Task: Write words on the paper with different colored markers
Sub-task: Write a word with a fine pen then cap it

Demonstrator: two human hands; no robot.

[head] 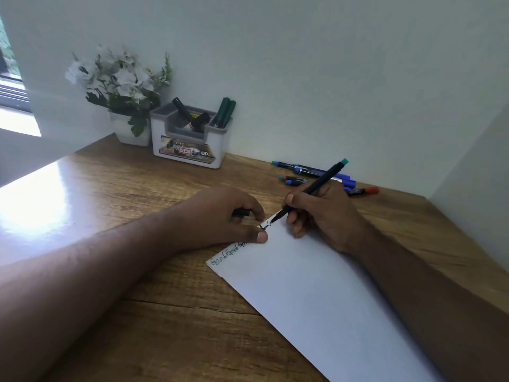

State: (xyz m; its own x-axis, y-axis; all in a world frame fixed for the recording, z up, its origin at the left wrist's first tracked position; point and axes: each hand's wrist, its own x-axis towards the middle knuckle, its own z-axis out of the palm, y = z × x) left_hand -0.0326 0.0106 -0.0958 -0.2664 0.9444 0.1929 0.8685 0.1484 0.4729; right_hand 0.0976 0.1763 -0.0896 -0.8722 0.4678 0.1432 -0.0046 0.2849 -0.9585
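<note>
A white sheet of paper (311,293) lies slanted on the wooden desk (154,321), with green writing along its upper left edge. My right hand (322,216) grips a thin black pen with a teal end (316,186), its tip touching the paper's top corner beside a small dark mark. My left hand (223,216) rests on the paper's edge, thumb pressing down, fingers curled round a small black cap (241,212).
Several loose markers (316,175) with blue, teal and red caps lie against the wall behind my right hand. A white organizer (190,139) holding black and green markers stands at the back, next to a pot of white flowers (121,86).
</note>
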